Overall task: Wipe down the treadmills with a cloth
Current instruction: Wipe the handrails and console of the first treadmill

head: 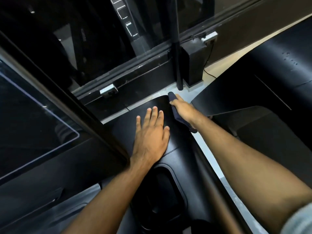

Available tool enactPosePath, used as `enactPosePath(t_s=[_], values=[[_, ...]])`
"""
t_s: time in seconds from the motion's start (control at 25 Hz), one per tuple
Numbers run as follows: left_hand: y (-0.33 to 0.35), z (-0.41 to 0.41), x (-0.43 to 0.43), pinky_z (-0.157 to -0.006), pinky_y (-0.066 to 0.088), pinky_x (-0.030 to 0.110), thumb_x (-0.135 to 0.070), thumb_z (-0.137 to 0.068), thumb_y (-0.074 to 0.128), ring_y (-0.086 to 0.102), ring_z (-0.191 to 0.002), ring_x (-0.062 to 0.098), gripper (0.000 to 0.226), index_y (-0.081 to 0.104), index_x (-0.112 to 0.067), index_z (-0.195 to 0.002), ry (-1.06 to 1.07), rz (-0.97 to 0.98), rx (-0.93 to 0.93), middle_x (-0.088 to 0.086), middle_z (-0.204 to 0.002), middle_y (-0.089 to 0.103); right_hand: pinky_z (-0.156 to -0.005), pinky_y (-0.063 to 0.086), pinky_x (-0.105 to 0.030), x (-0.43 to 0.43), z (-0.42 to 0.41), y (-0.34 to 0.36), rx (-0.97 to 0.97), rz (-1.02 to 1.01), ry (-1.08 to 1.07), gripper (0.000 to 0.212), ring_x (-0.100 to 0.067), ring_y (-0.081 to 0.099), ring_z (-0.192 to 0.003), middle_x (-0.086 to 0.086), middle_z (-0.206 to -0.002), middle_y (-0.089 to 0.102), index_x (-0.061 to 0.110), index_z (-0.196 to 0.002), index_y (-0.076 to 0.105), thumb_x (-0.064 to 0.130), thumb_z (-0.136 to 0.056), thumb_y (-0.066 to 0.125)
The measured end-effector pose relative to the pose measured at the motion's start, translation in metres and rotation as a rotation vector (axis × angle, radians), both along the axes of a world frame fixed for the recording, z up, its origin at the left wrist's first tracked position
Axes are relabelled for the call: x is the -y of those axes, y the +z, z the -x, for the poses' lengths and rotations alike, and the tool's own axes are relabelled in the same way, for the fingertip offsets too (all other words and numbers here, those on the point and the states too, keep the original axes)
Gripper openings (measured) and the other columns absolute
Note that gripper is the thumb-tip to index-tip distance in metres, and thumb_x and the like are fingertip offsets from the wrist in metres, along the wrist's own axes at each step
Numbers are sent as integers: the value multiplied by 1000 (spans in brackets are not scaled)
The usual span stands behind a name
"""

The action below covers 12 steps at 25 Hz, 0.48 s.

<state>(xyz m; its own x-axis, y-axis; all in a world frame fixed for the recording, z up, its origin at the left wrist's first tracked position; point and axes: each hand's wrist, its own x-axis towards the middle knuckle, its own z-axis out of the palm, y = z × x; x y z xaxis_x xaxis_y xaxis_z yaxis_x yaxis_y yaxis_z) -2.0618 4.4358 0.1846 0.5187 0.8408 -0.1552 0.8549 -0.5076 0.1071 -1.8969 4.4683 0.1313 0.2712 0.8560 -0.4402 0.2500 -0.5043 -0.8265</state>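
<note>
I look down on the black front hood of a treadmill (157,102). My left hand (151,132) lies flat on the hood with fingers spread, holding nothing. My right hand (183,109) reaches to the hood's far right edge and grips a dark cloth (176,115). The cloth pokes out past my fingers at the hood's far corner and hangs below my wrist along the edge. A dark recessed tray (162,186) of the treadmill console sits below my left forearm.
A second black treadmill hood (253,81) stands to the right across a narrow strip of pale floor (207,149). A dark screen (33,115) and a slanted upright (76,105) fill the left. Wall sockets (108,90) and a glass partition lie ahead.
</note>
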Motion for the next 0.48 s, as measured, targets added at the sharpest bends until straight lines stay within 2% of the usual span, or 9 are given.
enactPosePath(t_s=[0.04,0.08,0.16,0.24,0.28,0.36,0.4,0.44,0.48], values=[[1,1,1,-122,1,47,-38,-102,30,0,-151,18,57,18,-16,-154,-2,4,2,4,-164,8,-104,33,-42,3,2,1,9,69,-23,44,-28,45,-132,-2,-148,48,42,-137,43,45,-94,39],[2,2,3,-122,1,46,-38,-102,30,0,-151,18,57,19,-16,-154,-8,15,3,4,-164,8,-103,34,-42,15,10,-2,110,73,0,44,-29,45,-131,-2,-148,47,42,-139,40,44,-95,38],[3,4,6,-122,1,45,-37,-102,31,-1,-151,17,57,19,-16,-154,-26,22,-4,4,-164,8,-107,35,-44,40,31,0,248,-56,50,53,-25,42,-135,9,-154,36,46,-146,27,47,-94,38],[1,5,7,-122,0,45,-37,-102,29,-1,-151,17,57,19,-16,-154,-49,17,-6,3,-164,8,-110,32,-45,39,15,-6,155,-83,118,55,-24,41,-136,9,-154,37,49,-144,30,48,-90,39],[1,5,8,-122,0,44,-38,-103,29,-2,-151,17,57,19,-16,-154,-50,17,-7,3,-164,8,-110,31,-44,29,1,-6,54,4,99,51,-25,42,-134,4,-152,42,46,-139,38,47,-88,39],[2,5,9,-122,0,44,-39,-103,29,-3,-151,17,57,17,-17,-154,-46,32,-10,3,-164,6,-103,34,-44,24,-11,-2,65,198,134,42,-32,47,-127,-4,-142,51,39,-128,45,50,-88,36],[2,5,9,-122,0,44,-39,-103,29,-3,-151,17,57,17,-17,-154,-50,43,-15,3,-164,6,-98,36,-45,33,-5,-4,209,255,166,43,-35,48,-125,-5,-136,52,35,-130,44,51,-90,36],[2,5,9,-122,0,45,-40,-103,29,-4,-151,17,58,16,-17,-154,-51,45,-21,3,-164,5,-96,36,-45,42,6,-1,347,214,158,45,-36,49,-124,-8,-135,52,32,-133,42,51,-92,36],[2,5,10,-122,0,45,-40,-103,29,-4,-151,17,58,16,-17,-154,-54,41,-28,4,-164,5,-97,37,-45,48,11,-3,340,137,119,46,-35,50,-125,-7,-135,51,33,-135,40,50,-93,38]])
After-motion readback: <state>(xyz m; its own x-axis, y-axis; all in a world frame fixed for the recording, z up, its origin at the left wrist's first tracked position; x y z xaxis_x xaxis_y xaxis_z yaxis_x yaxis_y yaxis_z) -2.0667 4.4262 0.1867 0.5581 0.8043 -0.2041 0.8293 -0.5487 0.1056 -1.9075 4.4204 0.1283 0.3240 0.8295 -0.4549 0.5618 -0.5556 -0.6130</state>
